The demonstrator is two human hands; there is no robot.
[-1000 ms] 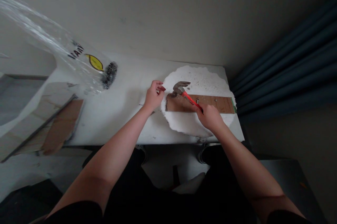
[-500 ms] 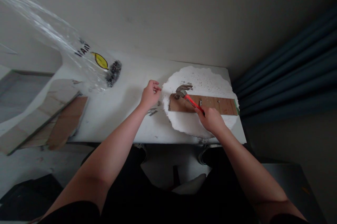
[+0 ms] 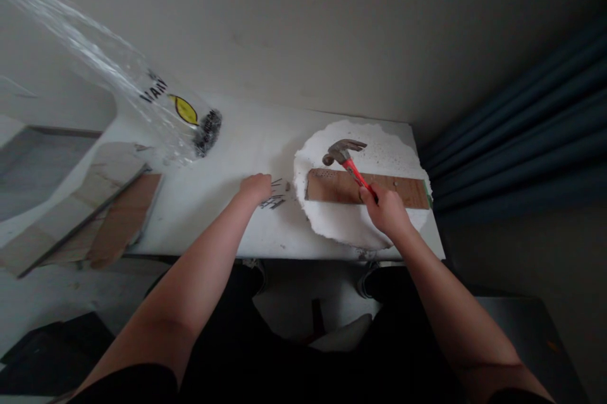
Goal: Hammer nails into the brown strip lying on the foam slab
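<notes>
White counter [image 3: 227, 132] runs along a grey wall [image 3: 303, 31], towards a dark blue curtain [image 3: 521, 113] at the right. A ragged white slab [image 3: 339, 224] reaches almost to its front edge, carrying a brown board [image 3: 327, 190]. Above it, the right hand [image 3: 386, 207] has its fingers wrapped round a red-handled hammer [image 3: 353, 171]. The left hand [image 3: 256, 189] curls its fingers beside loose nails [image 3: 272, 203]; whether they pinch one cannot be told. Some counter separates it from a plastic bag [image 3: 184, 110]; flat offcuts [image 3: 122, 224] overhang at left.

I see a plain grey wall [image 3: 284, 31] behind the white table [image 3: 237, 138], dark blue curtains [image 3: 531, 107] at right, and pale floor [image 3: 52, 296] below, all dimly lit.
</notes>
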